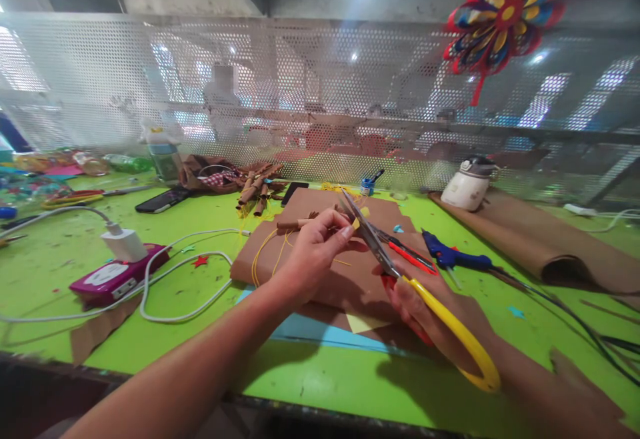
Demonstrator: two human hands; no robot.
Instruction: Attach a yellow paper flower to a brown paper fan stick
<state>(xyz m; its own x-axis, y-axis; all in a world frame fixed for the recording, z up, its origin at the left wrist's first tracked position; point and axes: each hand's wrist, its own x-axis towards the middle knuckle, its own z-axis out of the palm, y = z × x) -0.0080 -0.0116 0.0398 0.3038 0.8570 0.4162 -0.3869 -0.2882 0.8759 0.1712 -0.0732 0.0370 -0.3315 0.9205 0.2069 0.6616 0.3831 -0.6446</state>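
Observation:
My left hand (pixel 323 242) pinches a small yellow paper piece (pixel 355 224) between thumb and fingertips, above a stack of brown paper (pixel 300 279). In my right hand (pixel 425 309) is a pair of scissors (pixel 373 239) with a large yellow handle loop; its blades point up and away, right beside the yellow piece. Something red also shows at the right palm, but I cannot tell whether it belongs to the scissors. A brown paper roll (pixel 287 224) with yellow string lies behind my left hand. A red-handled tool (pixel 413 257) rests on the brown paper beyond the scissors.
A blue glue gun (pixel 457 256) lies on the right, its cord trailing. A white bottle (pixel 467 184) stands on rolled brown paper (pixel 570 252). To the left are a purple power strip (pixel 115 279), white cables, a phone (pixel 163 200) and several brown rolls (pixel 257 189). Perforated panels (pixel 320 106) close the back.

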